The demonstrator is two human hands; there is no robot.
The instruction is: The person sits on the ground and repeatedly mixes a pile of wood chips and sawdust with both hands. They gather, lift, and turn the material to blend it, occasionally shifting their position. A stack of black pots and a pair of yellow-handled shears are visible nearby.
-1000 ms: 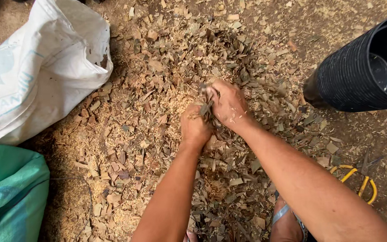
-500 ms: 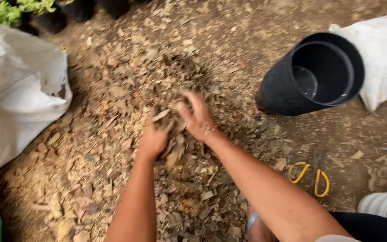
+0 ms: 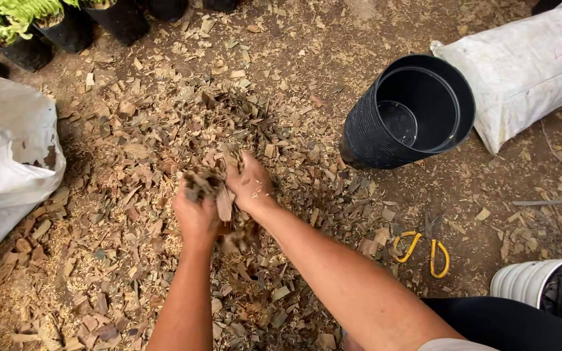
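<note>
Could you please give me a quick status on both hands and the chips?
Left hand and right hand cupped together, lifting bark chips. Empty black pot stands apart. Nothing between.

Black ribbed pot (image 3: 411, 114) lies tilted on dirt, white sack (image 3: 521, 65) just beside it. Another white sack (image 3: 1, 169) far left. Yellow-handled scissors (image 3: 424, 247) near white bucket (image 3: 528, 283). Potted ferns (image 3: 14, 19) top left.

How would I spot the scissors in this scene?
Find the big black pot lying tilted on the ground. Below it, right of the person's right arm, the scissors lie on dirt beside a white bucket. Their yellow loop handles stand out from the brown chips.
</note>
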